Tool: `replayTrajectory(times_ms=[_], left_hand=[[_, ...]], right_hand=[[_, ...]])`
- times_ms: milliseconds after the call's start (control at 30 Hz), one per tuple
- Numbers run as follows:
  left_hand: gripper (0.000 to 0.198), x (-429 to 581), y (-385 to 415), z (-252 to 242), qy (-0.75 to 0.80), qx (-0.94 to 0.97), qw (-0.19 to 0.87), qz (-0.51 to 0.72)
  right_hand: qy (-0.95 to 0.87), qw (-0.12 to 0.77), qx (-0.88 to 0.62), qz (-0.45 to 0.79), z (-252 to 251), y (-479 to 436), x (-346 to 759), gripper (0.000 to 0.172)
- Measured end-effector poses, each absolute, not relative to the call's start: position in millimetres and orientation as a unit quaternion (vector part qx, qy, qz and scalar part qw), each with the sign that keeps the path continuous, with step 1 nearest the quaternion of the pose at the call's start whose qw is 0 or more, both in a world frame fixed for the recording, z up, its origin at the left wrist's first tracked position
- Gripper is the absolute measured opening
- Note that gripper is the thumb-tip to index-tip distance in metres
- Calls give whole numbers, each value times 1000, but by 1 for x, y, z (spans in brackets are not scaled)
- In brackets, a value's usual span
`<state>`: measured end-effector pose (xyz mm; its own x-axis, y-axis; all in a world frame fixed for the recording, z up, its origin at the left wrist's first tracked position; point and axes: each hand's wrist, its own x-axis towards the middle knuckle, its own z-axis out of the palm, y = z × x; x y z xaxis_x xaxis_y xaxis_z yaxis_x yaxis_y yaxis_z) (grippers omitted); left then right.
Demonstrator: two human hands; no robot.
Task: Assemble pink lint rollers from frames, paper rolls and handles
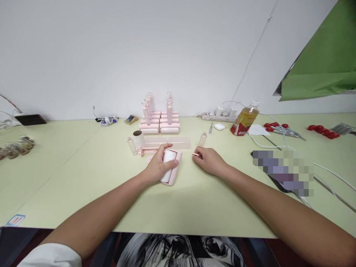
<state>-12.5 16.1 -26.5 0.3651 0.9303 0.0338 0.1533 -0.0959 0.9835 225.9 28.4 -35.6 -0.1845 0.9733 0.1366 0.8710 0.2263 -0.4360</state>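
Lengthwise away — pink roller point(173, 172), far end rightward.

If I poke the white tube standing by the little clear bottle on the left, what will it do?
The white tube would probably feel light for its size, since its open top shows a hollow middle. It stands on end, so a push near the top might tip it. Its side is round, so once down it may roll.

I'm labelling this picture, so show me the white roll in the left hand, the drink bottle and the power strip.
White roll point(170, 155), head view: its curved side.
Drink bottle point(244, 119), head view: its labelled body.
Power strip point(218, 118), head view: its front edge.
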Motion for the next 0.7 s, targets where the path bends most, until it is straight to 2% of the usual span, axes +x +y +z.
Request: replayTrajectory(times_ms=[100, 267, 333, 400, 567, 700], left_hand=[[66, -11, 13, -26, 426, 648, 515, 365], [53, -12, 10, -19, 466, 708, 426, 316], [50, -15, 10, -15, 478, 742, 375, 283], [54, -18, 11, -11, 478, 776, 328, 247], [64, -28, 16, -6, 432, 855, 253, 135], [55, -29, 16, -6, 399, 891, 193, 96]], right_hand=[[-751, 232, -604, 130, -33, 28, 227, 16], [-697, 471, -541, 12, -25, 26, 229, 16], [-674, 523, -522, -20, -26, 27, 232, 17], [-667, 519, -534, 0, -30, 30, 234, 17], [-673, 436, -581, 138, -46, 43, 237, 18], [-678, 405, -584, 187, -53, 52, 239, 17]])
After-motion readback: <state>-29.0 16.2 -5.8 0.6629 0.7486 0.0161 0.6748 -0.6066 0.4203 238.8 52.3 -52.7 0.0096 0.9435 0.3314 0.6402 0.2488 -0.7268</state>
